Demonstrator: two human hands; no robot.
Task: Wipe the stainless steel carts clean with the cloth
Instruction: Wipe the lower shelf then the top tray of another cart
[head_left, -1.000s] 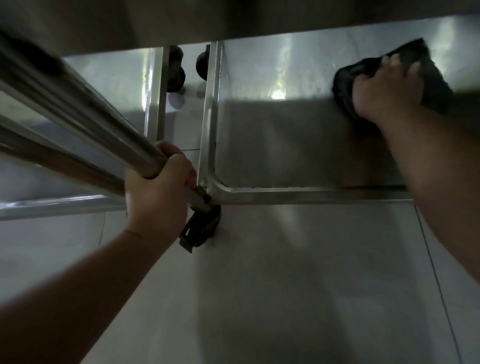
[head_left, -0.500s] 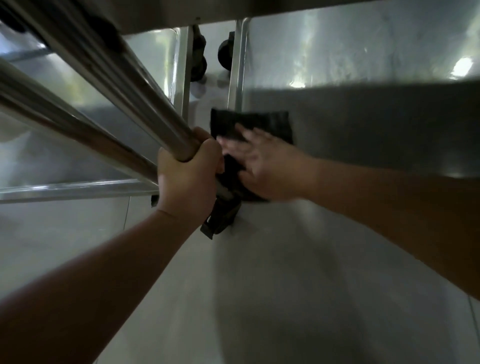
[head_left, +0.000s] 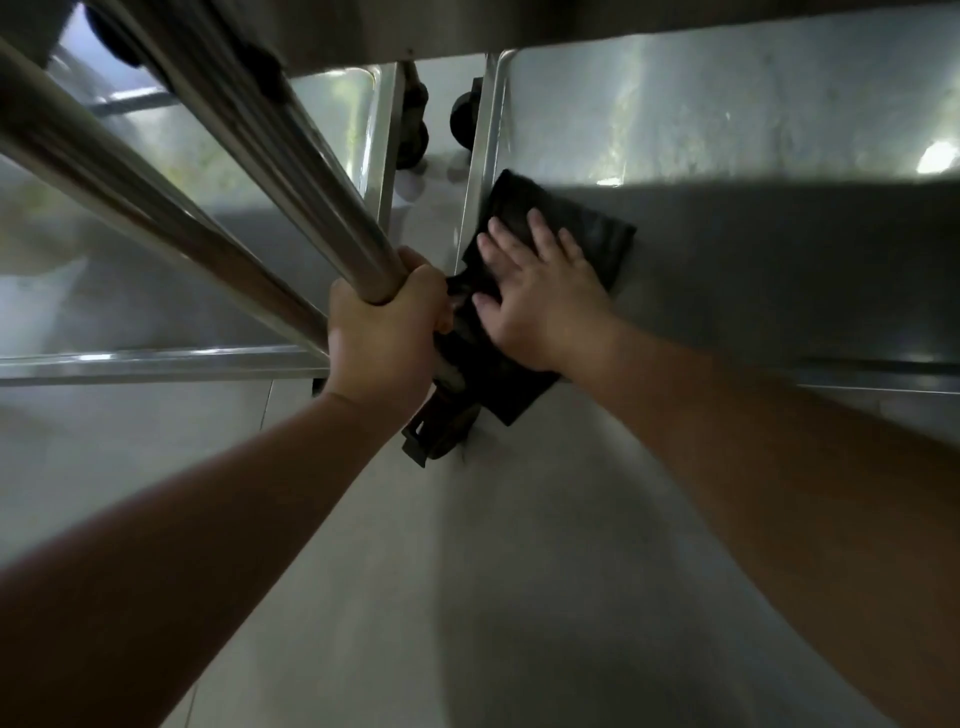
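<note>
Fingers (head_left: 540, 228) of our right hand (head_left: 540, 296) spread flat on cloth (head_left: 597, 239) | our left hand (head_left: 384, 332) clenched round cart post (head_left: 291, 176)

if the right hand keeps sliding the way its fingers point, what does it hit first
Probably the raised left rim of the cart's lower shelf. The right hand lies flat on the black cloth, fingers aimed up and left toward that edge. Past the rim sit dark caster wheels, though depth is hard to judge.
</note>
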